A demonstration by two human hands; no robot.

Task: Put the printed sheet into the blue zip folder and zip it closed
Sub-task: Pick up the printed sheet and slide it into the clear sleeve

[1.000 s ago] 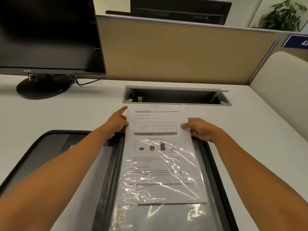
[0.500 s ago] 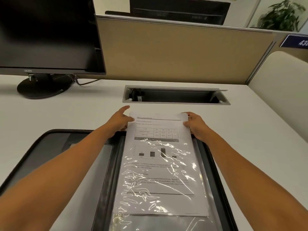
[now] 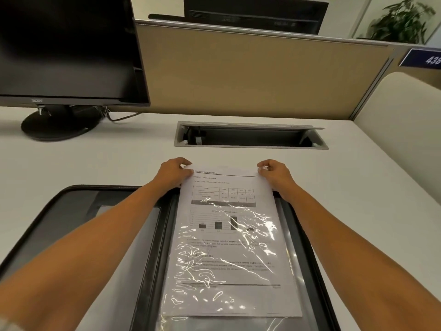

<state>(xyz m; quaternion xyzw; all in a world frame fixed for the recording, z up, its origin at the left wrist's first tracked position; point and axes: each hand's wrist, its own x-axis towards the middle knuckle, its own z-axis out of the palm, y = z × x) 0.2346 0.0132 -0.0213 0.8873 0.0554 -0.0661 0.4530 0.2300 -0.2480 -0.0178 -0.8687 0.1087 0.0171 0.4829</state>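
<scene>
Two hands pinch the sheet's far corners, left hand (image 3: 175,172) on the left, right hand (image 3: 274,172) on the right. The sheet (image 3: 229,235) lies mostly under clear plastic in the open folder's (image 3: 71,206) right half, its far edge overhanging onto bare desk (image 3: 119,158), short of the cable slot (image 3: 250,137).

Open zip folder (image 3: 78,211) lies on the table (image 3: 119,158), printed sheet (image 3: 229,240) in its right half; monitor (image 3: 66,48) behind left, cable tray (image 3: 250,137) behind centre.

Monitor (image 3: 66,48) far-left on desk (image 3: 119,158); cable tray (image 3: 250,137) centre; plant (image 3: 403,20) far-right.
</scene>
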